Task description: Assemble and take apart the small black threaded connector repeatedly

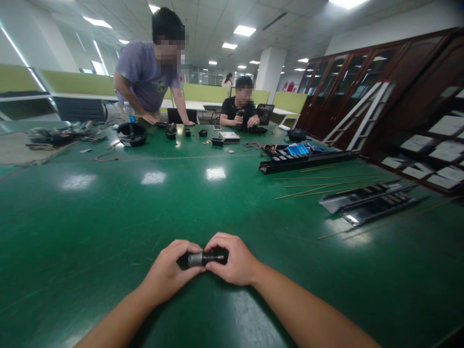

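Just above the green tabletop (108, 217), both of my hands grip one small cylindrical metal part (195, 259) that looks like a small geared motor. It lies sideways, with a silver-grey body on the left and a darker, thinner section with a shaft on the right. My left hand (173, 265) is closed around the silver end, thumb and fingers pinching it. The thumb and fingers of my right hand (232, 258) pinch it near the middle, and the shaft points into that palm. My fingers cover parts of it.
Black metal channels (377, 205) and thin brass-coloured rods (315, 186) lie at the right. A long black rail (308, 162) carries blue-wrapped pieces. Across the table are a black bowl (131, 135), small black boxes (217, 142) and tangled cables (65, 134). One person (152, 72) leans there; another (241, 108) sits.
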### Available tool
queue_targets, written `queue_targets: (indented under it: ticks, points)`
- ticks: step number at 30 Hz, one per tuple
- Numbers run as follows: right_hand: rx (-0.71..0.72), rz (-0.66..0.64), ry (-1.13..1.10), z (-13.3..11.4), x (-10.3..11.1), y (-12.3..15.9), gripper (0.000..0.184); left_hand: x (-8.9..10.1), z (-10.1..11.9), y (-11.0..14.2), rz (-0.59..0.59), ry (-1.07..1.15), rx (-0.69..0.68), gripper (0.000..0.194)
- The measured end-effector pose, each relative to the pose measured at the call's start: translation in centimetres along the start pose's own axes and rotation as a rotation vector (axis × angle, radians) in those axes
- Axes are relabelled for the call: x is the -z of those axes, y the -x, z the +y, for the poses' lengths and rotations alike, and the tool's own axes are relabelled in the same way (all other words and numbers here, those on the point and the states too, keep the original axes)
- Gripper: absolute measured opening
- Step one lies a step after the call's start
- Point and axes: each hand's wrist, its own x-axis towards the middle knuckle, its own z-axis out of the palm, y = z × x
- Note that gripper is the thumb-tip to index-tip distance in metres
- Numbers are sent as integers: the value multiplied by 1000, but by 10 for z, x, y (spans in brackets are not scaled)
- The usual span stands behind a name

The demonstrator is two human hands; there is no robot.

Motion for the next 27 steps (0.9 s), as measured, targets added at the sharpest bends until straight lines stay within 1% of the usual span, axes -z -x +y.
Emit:
queue_targets:
  ticks: [8,15,21,27]
  points:
    - [20,-10,-35,2,-1,0,21,-2,-1,1,14,-10,15,23]
    - [23,12,-66,3,-2,-1,20,-6,1,1,33,-27,15,21]
    - [16,16,-60,3,-1,-1,18,-5,4,0,42,-37,27,22]
    - [10,13,-70,4,0,-2,16,-6,1,2,38,-58,32,24]
